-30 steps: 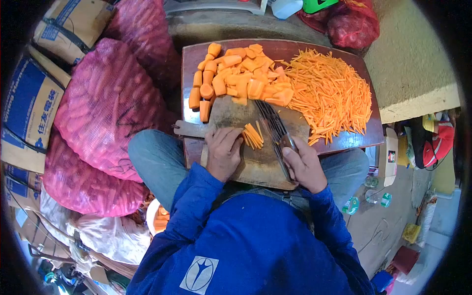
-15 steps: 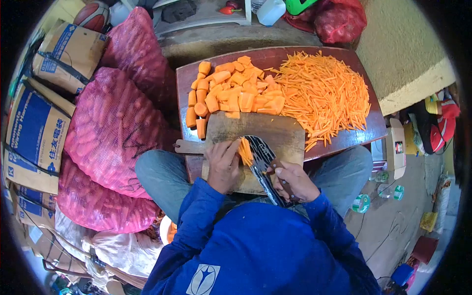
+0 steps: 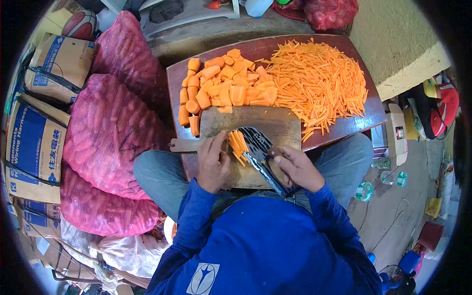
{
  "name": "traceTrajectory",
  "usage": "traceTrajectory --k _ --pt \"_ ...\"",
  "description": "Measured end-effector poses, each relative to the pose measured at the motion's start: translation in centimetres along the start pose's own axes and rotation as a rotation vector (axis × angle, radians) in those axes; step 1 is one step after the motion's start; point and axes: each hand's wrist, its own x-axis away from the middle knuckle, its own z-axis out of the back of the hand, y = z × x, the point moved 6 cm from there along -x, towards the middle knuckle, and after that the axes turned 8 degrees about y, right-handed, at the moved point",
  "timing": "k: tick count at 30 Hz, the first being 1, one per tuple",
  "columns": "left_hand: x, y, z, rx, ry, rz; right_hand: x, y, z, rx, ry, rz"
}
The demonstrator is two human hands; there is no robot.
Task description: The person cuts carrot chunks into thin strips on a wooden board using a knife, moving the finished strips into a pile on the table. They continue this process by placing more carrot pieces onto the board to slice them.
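Carrot sticks [image 3: 238, 145], small bundle, on wooden cutting board [image 3: 282, 123], between left hand [image 3: 214, 162] and broad-bladed knife [image 3: 258, 142].
Knife: dark blade with pale lettering, broad face visible, close beside the sticks; handle gripped in right hand [image 3: 296, 168], fingers closed. Left hand: fingers bent, at the opposite side of the bundle; contact or pinch impossible to tell. Beyond the board, on reddish-brown table [image 3: 371, 115]: carrot chunks [image 3: 236, 86], piled at left; heap of cut carrot strips [image 3: 319, 83], at right, adjoining the chunks. Farther left: pink mesh sacks [image 3: 105, 137], full, next to printed cardboard boxes [image 3: 39, 147]. On the floor at right: clear plastic bottles [image 3: 364, 191], green-labelled. Past the table's far edge: red mesh bag [image 3: 330, 14].
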Motion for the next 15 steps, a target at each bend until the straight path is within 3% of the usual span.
traceTrajectory --k 1,3,7,15 --pt "0.2 0.3 0.7 0.000 -0.001 0.002 -0.2 0.3 0.2 -0.001 -0.001 -0.002" --pt "0.8 1.1 1.1 0.035 -0.112 0.019 -0.6 -0.5 0.9 0.282 0.115 0.338" --pt "1.4 1.3 0.7 0.037 -0.111 -0.008 -1.1 0.1 0.2 0.264 0.133 0.417" --pt "1.3 0.9 0.1 0.103 -0.008 0.003 -1.2 0.4 -1.2 0.191 0.062 0.376"
